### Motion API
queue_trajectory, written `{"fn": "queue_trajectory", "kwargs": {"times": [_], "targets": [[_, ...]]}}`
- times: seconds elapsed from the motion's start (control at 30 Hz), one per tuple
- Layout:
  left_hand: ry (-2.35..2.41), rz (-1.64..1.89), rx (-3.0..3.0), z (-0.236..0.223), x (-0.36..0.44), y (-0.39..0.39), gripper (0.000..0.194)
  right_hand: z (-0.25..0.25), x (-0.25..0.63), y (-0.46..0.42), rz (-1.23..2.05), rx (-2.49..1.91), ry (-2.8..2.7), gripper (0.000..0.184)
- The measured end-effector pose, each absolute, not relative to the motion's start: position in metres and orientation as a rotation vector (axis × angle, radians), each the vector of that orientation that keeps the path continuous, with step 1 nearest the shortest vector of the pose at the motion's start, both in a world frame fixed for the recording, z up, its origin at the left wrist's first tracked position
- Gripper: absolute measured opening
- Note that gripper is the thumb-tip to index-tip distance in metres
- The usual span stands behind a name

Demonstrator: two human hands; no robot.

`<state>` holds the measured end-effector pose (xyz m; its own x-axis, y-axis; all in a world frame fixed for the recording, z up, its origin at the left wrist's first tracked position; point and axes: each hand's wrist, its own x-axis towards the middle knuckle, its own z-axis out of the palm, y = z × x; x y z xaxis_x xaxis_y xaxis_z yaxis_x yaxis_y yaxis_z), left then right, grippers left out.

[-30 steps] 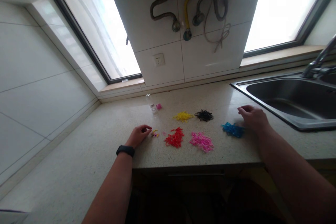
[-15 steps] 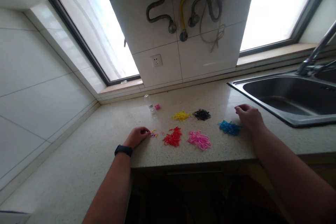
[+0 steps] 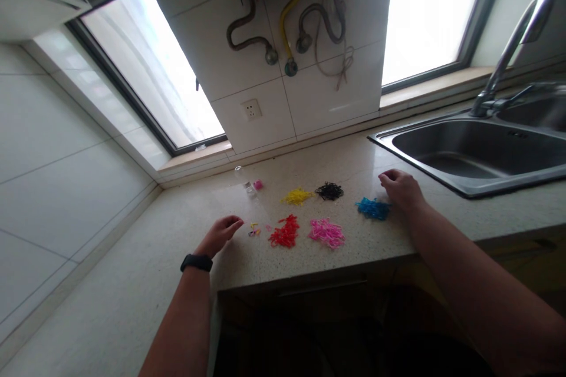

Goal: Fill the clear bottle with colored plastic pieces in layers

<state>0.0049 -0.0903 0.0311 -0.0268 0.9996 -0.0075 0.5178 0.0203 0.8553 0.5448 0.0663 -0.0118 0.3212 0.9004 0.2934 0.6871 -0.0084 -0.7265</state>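
Observation:
My left hand (image 3: 220, 234), wearing a black band on its wrist, has thumb and fingers pinched together just left of a few mixed-colour bits (image 3: 253, 230). Anything in that pinch is too small to make out. My right hand (image 3: 401, 188) rests with curled fingers on the counter, right beside a heap of blue band-like pieces (image 3: 374, 208); what its fingers hold, if anything, is hidden. Between the hands lie similar heaps: red pieces (image 3: 285, 231), pink pieces (image 3: 327, 232), yellow pieces (image 3: 297, 196) and black pieces (image 3: 329, 191).
A small clear bottle (image 3: 248, 187) and a little pink item (image 3: 257, 184) are behind the mixed bits on the speckled counter (image 3: 177, 306). To the right is a steel sink (image 3: 460, 147) with a tap (image 3: 499, 65). A tiled wall with a socket (image 3: 252, 109) runs along the back.
My left hand has drawn back slightly leftward, leaving a gap to the mixed bits. My right hand stays beside the blue heap. The whole view has shifted a little.

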Motion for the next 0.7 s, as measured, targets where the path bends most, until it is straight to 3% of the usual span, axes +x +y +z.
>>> {"fn": "queue_trajectory", "kwargs": {"times": [0.2,0.47,0.7], "targets": [[1.313,1.242,1.267,0.056,0.065,-0.09,0.038,-0.01,0.545,0.066,0.324,-1.742,-1.429,0.031],[0.902,1.27,1.097,0.117,0.16,-0.135,0.025,-0.009,0.543,0.064,0.319,-1.75,-1.435,0.031],[0.723,1.341,0.915,0.153,0.193,-0.174,0.024,-0.008,0.541,0.063,0.323,-1.767,-1.452,0.029]]}}
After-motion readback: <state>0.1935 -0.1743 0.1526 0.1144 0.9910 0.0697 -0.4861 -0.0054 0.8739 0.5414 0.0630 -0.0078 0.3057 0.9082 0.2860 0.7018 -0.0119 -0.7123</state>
